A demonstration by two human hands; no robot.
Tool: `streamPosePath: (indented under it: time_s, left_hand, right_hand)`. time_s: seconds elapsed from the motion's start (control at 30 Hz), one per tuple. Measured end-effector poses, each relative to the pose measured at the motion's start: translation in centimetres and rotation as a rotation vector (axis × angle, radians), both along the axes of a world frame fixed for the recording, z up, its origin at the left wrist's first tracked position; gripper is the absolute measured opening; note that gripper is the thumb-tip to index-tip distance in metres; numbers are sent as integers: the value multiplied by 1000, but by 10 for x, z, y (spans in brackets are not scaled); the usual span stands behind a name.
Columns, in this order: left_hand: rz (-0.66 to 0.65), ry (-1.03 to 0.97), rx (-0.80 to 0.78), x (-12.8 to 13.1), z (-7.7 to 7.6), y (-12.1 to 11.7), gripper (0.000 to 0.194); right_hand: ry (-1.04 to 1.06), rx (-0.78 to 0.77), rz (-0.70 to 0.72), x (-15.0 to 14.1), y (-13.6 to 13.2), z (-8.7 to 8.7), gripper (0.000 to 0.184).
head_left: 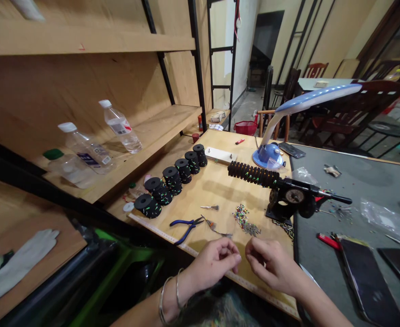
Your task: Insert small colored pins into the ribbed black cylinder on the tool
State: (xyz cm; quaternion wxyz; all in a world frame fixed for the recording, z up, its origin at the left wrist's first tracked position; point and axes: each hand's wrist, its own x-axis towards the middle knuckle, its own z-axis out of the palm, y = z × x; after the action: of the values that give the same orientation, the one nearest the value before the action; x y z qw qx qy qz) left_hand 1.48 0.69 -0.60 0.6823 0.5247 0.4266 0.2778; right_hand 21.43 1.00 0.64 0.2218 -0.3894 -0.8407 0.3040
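Note:
My left hand (pixel 217 261), with two bangles on its wrist, is closed in a pinch above the table's front edge. Facing it, a small gap away, my right hand (pixel 270 263) is pinched as well. Whatever the fingers hold, if anything, is too small or hidden to make out. Just beyond the hands lie a pile of colourful beads (pixel 241 215) and a heap of small metal pieces (pixel 252 229). To their left are blue-handled pliers (pixel 185 228) with open jaws, and small bundles of thin, brush-like pieces (pixel 209 207).
Several black foam spools (pixel 155 190) line the table's left side. A black hand-cranked device (pixel 293 197) carries a ribbed black roll (pixel 252 174). Behind it stands a blue desk lamp (pixel 266 154). Phones (pixel 370 281) lie on the grey surface at right; bottles (pixel 121 127) stand on the left shelf.

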Motion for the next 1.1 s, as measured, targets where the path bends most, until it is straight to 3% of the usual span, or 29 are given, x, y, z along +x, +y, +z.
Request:
streamPosePath:
  time_s: [0.5, 0.8, 1.1]
  left_hand:
    - [26, 11, 54, 1, 3, 0, 19]
    - [10, 23, 110, -2, -2, -2, 11]
    - [57, 101, 174, 8, 8, 0, 9]
  right_hand:
    - [22, 41, 27, -2, 2, 0, 14]
    - [29, -32, 10, 0, 2, 7, 11]
    - [15, -82, 6, 3, 1, 9, 15]
